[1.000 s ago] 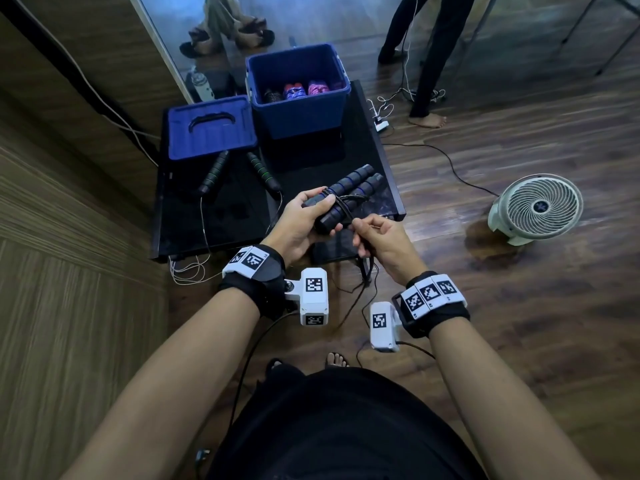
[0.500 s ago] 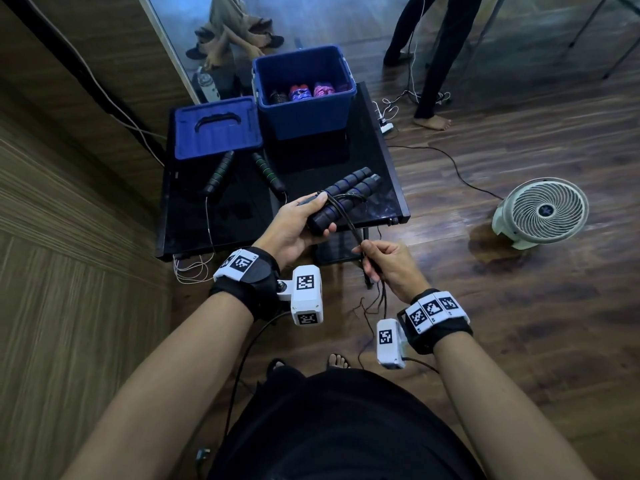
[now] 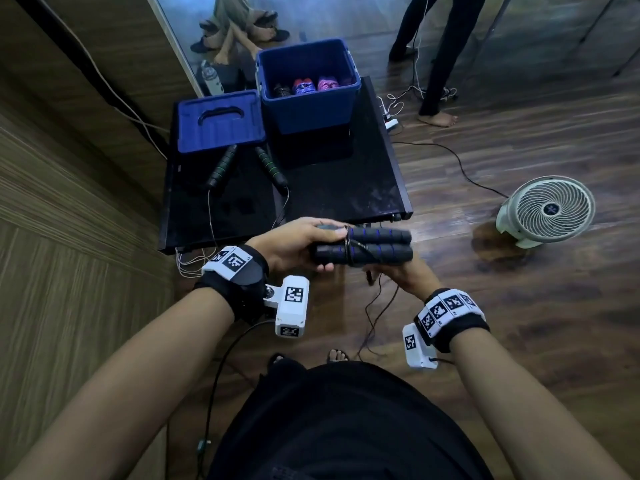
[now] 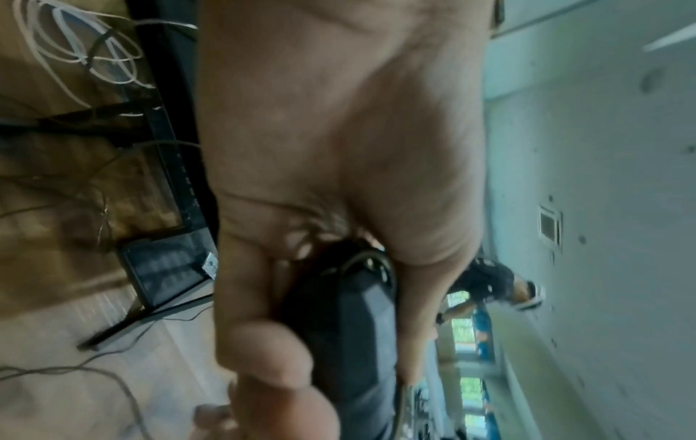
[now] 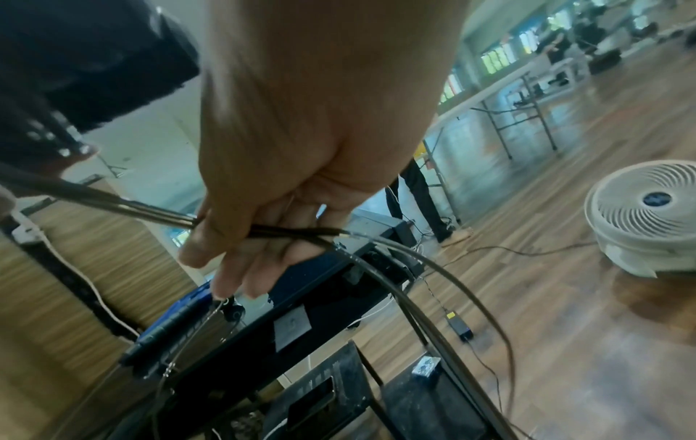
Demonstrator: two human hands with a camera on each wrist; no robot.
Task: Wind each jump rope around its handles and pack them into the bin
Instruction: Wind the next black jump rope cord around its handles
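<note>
My left hand [image 3: 301, 245] grips one end of two black foam handles with blue rings [image 3: 374, 245], held side by side and level in front of my body. The thin black cord [image 3: 348, 251] crosses them in a few turns. In the left wrist view the left hand [image 4: 339, 178] wraps the handles [image 4: 350, 327]. My right hand [image 3: 412, 277] sits just under the handles, partly hidden. In the right wrist view the right hand [image 5: 301, 148] pinches the doubled cord [image 5: 293, 233]. The blue bin [image 3: 308, 112] at the table's back holds wound ropes [image 3: 304, 86].
A second rope with green-ringed black handles [image 3: 221, 168] lies on the black table [image 3: 346, 188], its cord hanging over the front edge. The blue lid [image 3: 220, 121] lies left of the bin. A white fan [image 3: 550, 209] stands on the floor at right. A person's legs [image 3: 436, 64] stand behind.
The handles have swung from pointing up-right to level and come closer to my body. My right hand has moved with the cord from below-right to under the handles.
</note>
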